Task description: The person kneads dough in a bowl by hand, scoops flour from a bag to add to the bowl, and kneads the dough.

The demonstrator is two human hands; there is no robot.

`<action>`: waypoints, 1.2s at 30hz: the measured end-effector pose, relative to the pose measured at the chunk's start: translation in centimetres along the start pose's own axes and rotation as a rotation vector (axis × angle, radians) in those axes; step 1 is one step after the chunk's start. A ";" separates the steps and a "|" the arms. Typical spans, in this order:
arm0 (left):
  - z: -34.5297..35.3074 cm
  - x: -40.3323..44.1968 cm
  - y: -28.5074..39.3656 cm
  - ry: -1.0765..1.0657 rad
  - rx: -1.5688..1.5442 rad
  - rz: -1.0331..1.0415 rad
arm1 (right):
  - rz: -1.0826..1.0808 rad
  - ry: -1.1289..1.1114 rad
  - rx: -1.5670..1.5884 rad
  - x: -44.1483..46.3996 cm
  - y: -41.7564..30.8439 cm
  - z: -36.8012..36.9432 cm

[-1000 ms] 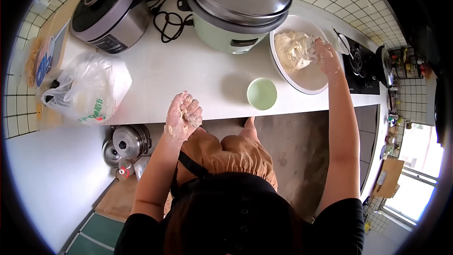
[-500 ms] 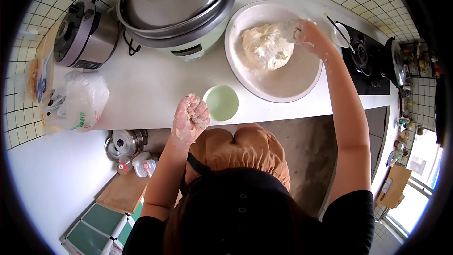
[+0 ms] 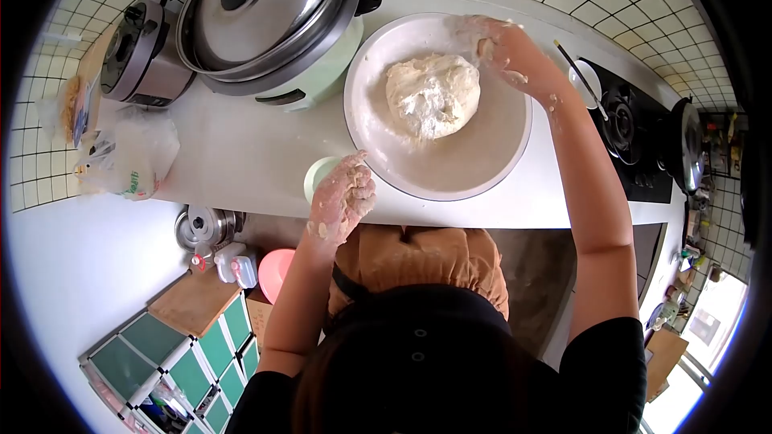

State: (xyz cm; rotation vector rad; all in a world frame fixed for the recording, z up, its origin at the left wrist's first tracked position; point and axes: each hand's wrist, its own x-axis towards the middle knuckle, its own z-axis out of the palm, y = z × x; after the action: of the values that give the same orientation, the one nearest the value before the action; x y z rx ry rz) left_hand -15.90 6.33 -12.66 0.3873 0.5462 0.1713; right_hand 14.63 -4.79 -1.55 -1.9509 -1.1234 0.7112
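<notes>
A lump of pale dough [image 3: 434, 96] with dry flour on top lies in a wide white bowl [image 3: 474, 169]. My right hand [image 3: 503, 52], smeared with dough, is at the bowl's upper right rim, its fingers curled and partly blurred; what they hold, if anything, cannot be made out. Bits of dough cling to the right wrist. My left hand [image 3: 344, 197], also coated in dough, is curled closed at the counter's front edge, left of the bowl. It partly covers a light green cup [image 3: 318, 174]. Whether anything is inside its fingers is hidden.
A large steamer pot [image 3: 265, 32] with a steel lid stands left of the bowl. Farther left are a smaller cooker [image 3: 145, 56] and a plastic bag [image 3: 137, 153]. At right are a small white bowl [image 3: 585, 84] with a stick and a black stove [image 3: 635, 145].
The view has shifted, bringing the bowl nearer the centre. My right hand has moved from beside the dough to the bowl's upper rim. My left hand now overlaps the green cup.
</notes>
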 end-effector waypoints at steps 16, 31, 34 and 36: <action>4.7 17.4 -6.2 0.038 2.221 0.808 | 0.209 0.441 0.085 -4.1 13.8 9.2; 3.6 21.9 -6.9 -0.053 2.348 0.638 | 0.015 0.367 -0.408 -0.1 20.9 12.9; 3.4 22.0 -6.7 -0.089 2.303 0.649 | -0.005 0.360 -0.381 -0.2 21.0 13.0; 3.8 21.4 -6.8 -0.054 2.328 0.572 | 0.017 0.314 -0.378 -0.3 20.6 12.2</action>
State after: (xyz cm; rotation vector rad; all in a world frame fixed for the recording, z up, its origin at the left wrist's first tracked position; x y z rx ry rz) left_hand 4.55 4.47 -22.57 2.8075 0.3186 -0.0183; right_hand 14.71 -7.60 -25.30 -2.2904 -1.1012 0.1921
